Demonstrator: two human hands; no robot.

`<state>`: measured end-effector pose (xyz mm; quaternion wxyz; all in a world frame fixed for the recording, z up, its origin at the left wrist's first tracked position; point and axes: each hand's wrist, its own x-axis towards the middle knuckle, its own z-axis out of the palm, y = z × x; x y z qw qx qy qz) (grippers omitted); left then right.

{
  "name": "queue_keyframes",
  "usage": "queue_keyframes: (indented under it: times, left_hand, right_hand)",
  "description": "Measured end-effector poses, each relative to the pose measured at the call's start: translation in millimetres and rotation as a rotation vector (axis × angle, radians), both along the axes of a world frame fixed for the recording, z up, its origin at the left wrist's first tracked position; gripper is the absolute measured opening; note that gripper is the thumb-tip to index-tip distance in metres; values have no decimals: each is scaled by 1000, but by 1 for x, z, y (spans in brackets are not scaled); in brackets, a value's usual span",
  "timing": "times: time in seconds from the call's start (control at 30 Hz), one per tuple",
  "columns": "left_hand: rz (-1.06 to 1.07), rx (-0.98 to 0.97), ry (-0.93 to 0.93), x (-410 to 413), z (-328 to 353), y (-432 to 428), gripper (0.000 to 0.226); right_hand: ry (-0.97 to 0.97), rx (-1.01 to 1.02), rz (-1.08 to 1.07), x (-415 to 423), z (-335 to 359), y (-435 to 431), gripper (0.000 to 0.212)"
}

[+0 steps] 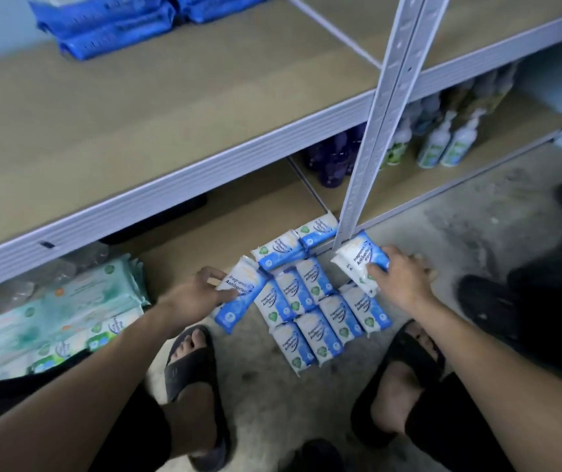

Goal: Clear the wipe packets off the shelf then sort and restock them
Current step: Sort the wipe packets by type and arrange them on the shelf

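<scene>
Packets (310,311) lie in rows on the floor (477,212) by the shelf (157,185), long axes running away from the person. Each hand holds one: left hand (201,294) at the rows' left edge, right hand (398,277) seemingly lifting one (358,260) near the post (371,131).

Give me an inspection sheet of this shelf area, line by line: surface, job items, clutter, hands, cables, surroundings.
Surface: concrete floor, stained; middle shelf board mostly bare.
Job's things: blue-and-white wipe packets laid in rows on the floor by the shelf post; two more on the bottom shelf edge.
Clutter: green wipe packs at lower left; dark blue packs on the middle shelf; bottles on the bottom shelf.
Grippers: left hand in a grip on one packet; right hand in a grip on another packet.
Cables: nothing seen.
Surroundings: blue wall; a person's sandalled feet.
</scene>
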<state>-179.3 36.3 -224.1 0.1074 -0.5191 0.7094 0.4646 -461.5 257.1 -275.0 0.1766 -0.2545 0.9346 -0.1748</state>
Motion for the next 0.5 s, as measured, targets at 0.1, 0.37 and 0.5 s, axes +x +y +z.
queue_keyframes:
  times: [0.1,0.37,0.5]
  left_hand:
    - [-44,-7,77,-8,38,23,31]
    - [-96,-82,398,-21,149,60,29]
    - [-63,-167,515,-32,190,53,29]
  right_hand:
    - [35,-76,18,12,46,7,28]
    - [21,-419,112,41,157,14,30]
    - [80,-587,164,52,204,3,20]
